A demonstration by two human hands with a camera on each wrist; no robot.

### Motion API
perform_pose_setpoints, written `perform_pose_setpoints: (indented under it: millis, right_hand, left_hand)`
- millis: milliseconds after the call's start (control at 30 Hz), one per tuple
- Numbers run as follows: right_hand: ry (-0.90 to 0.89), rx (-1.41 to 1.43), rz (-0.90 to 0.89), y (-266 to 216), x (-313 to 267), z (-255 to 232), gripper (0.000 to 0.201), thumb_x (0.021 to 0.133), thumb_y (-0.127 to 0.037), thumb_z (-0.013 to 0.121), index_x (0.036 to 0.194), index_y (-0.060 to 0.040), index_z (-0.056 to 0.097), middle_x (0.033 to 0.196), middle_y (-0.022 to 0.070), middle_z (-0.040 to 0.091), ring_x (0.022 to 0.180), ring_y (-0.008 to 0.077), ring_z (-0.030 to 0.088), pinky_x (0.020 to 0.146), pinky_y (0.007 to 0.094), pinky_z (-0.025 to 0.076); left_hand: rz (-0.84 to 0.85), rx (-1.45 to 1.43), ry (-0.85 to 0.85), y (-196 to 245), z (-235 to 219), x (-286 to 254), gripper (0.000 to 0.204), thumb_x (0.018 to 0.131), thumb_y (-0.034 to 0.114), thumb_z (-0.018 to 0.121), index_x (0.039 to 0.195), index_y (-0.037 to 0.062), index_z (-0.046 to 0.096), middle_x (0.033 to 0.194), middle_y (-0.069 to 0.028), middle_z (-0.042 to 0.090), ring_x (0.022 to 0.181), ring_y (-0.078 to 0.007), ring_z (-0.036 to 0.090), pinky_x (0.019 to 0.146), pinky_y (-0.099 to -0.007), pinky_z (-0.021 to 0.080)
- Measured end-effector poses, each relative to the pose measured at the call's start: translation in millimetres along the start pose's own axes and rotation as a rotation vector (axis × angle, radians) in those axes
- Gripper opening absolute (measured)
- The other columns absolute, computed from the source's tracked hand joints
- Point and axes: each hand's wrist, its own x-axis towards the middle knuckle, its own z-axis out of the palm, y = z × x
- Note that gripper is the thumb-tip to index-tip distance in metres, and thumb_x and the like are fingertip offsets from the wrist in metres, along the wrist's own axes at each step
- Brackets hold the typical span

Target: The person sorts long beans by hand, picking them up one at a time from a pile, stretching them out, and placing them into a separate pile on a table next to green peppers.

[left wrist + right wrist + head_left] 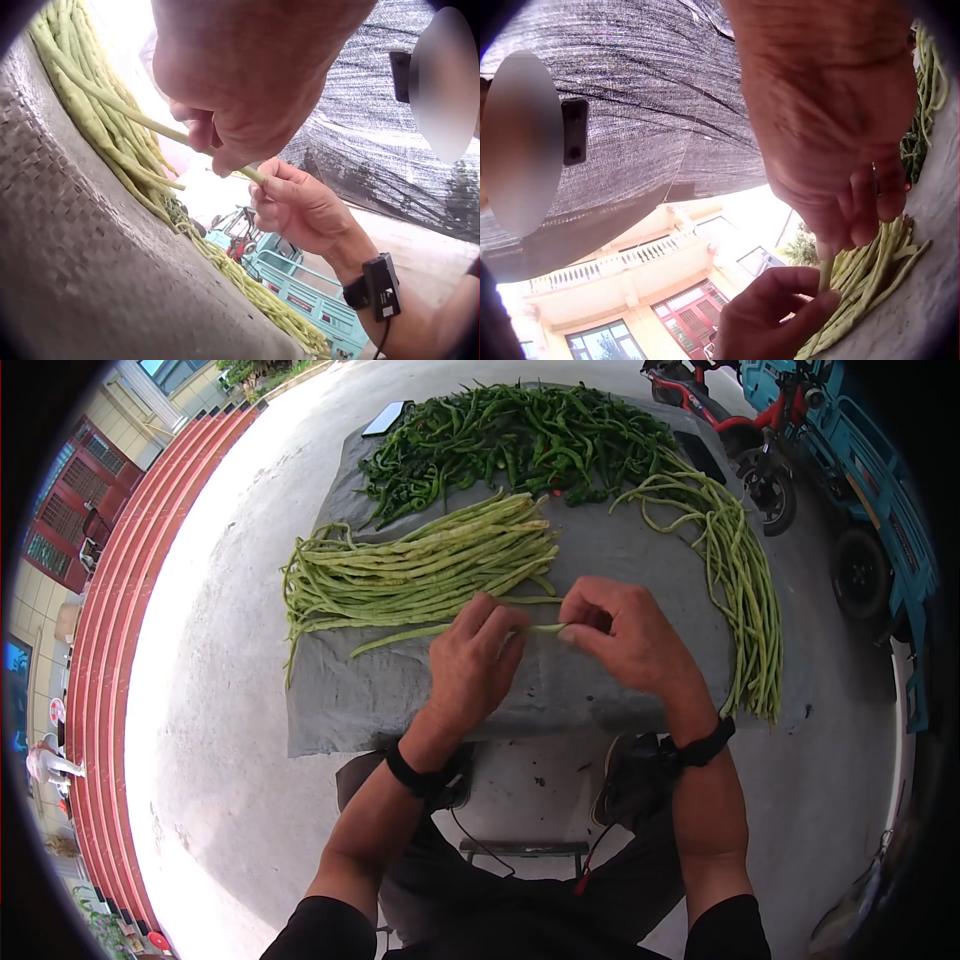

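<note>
One long green bean (395, 640) is stretched between both hands above the grey sheet (620, 705). My left hand (470, 665) pinches it a short way from its end, and the rest trails off to the left. Thumb and index finger of my right hand (635, 635) pinch the end itself. The left wrist view shows the bean (127, 112) passing under the left hand to the right fingertips. Just beyond the left hand lies a thick bundle of long beans (420, 565), laid side by side. A looser heap of long beans (745, 610) hangs along the sheet's right side.
A wide pile of green chili peppers (520, 445) covers the far part of the sheet. Beside it lie a pale flat object (386, 417) and a dark flat one (700, 457). A blue cargo tricycle (860, 480) stands at right; red steps (150, 660) rise at left.
</note>
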Motion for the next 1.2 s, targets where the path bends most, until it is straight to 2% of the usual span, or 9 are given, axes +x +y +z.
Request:
perform_pose_setpoints:
  millis: [100,267,367,467,567,667,767,967,1200]
  right_hand:
    - [-0.003,0.035,0.03,7.4,-1.0,-3.6,0.01,0.094,0.0,0.075,0.096,-0.0011,0.065,0.084,-0.0015,0.065,0.077,0.0056,0.06,0.07,0.0262,0.05]
    - [0.024,0.077,0.009,9.1,-3.2,-10.3,0.012,0.095,-0.005,0.075,0.097,0.0004,0.065,0.081,0.0035,0.066,0.074,0.0102,0.061,0.069,0.0304,0.051]
    - [0.023,0.11,0.024,18.0,-2.8,-15.6,0.012,0.097,-0.007,0.074,0.097,0.0,0.064,0.082,0.0022,0.066,0.075,0.0098,0.06,0.069,0.0301,0.051]
    - [0.027,0.099,0.049,18.1,-4.6,-21.8,0.013,0.099,-0.009,0.073,0.097,-0.0006,0.063,0.082,0.0017,0.065,0.074,0.0095,0.06,0.068,0.0298,0.051]
    - [0.026,0.114,0.054,17.2,-5.6,-27.8,0.013,0.101,-0.009,0.072,0.097,-0.0016,0.062,0.082,0.001,0.063,0.073,0.0092,0.059,0.066,0.0294,0.05]
    - [0.03,0.154,0.062,18.6,-6.5,-33.6,0.013,0.102,-0.01,0.071,0.096,-0.0025,0.062,0.081,0.0,0.062,0.072,0.009,0.059,0.065,0.0291,0.049]
    - [-0.006,0.161,0.068,20.1,-9.1,-40.5,0.011,0.104,-0.01,0.069,0.099,-0.0048,0.061,0.083,-0.0017,0.06,0.074,0.0075,0.06,0.066,0.0267,0.048]
    - [-0.101,0.153,0.107,24.1,-12.8,-50.5,0.011,0.099,-0.007,0.072,0.096,-0.0029,0.063,0.083,0.0003,0.065,0.073,0.0087,0.06,0.066,0.0291,0.049]
    - [-0.149,-0.04,0.076,20.2,-14.8,-52.3,0.012,0.096,-0.01,0.078,0.102,-0.0038,0.07,0.091,-0.0011,0.067,0.085,0.0087,0.062,0.075,0.029,0.051]
  left_hand:
    - [0.001,-0.021,0.025,0.5,2.2,-0.5,0.028,0.086,0.001,0.083,0.11,0.0104,0.073,0.104,-0.0064,0.07,0.08,-0.0233,0.072,0.067,-0.0359,0.058]
    - [0.004,-0.146,0.113,16.7,2.6,-1.8,0.028,0.086,-0.001,0.083,0.111,0.0087,0.072,0.1,-0.0062,0.069,0.076,-0.0214,0.069,0.066,-0.0336,0.056]
    - [0.074,-0.21,-0.004,15.9,10.0,-10.0,0.026,0.088,-0.001,0.081,0.111,0.0073,0.072,0.096,-0.0081,0.069,0.076,-0.02,0.068,0.065,-0.0333,0.055]
    - [-0.012,-0.363,-0.246,18.9,18.1,-15.6,0.02,0.094,0.004,0.08,0.112,0.0061,0.072,0.098,-0.0064,0.072,0.076,-0.0161,0.067,0.067,-0.03,0.054]
    - [-0.328,-0.671,-0.392,14.7,30.2,-24.3,0.019,0.103,0.015,0.075,0.12,0.006,0.072,0.103,-0.0025,0.075,0.077,-0.0131,0.068,0.069,-0.0271,0.052]
    - [-0.847,-1.217,-0.431,12.5,30.2,-21.0,0.029,0.11,0.026,0.068,0.133,0.0078,0.069,0.112,-0.0005,0.075,0.083,-0.0119,0.069,0.07,-0.0256,0.05]
    - [-0.988,-1.497,-0.275,10.1,34.0,-21.8,0.036,0.113,0.03,0.064,0.142,0.0094,0.063,0.119,-0.0021,0.073,0.088,-0.0123,0.068,0.072,-0.0267,0.05]
    - [-0.934,-1.76,0.019,-10.5,47.7,-28.4,0.029,0.115,0.029,0.061,0.137,0.0106,0.064,0.108,-0.0003,0.069,0.085,-0.0116,0.062,0.075,-0.0271,0.05]
    - [-0.745,-1.407,0.026,3.7,38.1,-26.4,0.023,0.114,0.027,0.064,0.125,0.0082,0.069,0.095,-0.0003,0.067,0.077,-0.0103,0.06,0.07,-0.0271,0.047]
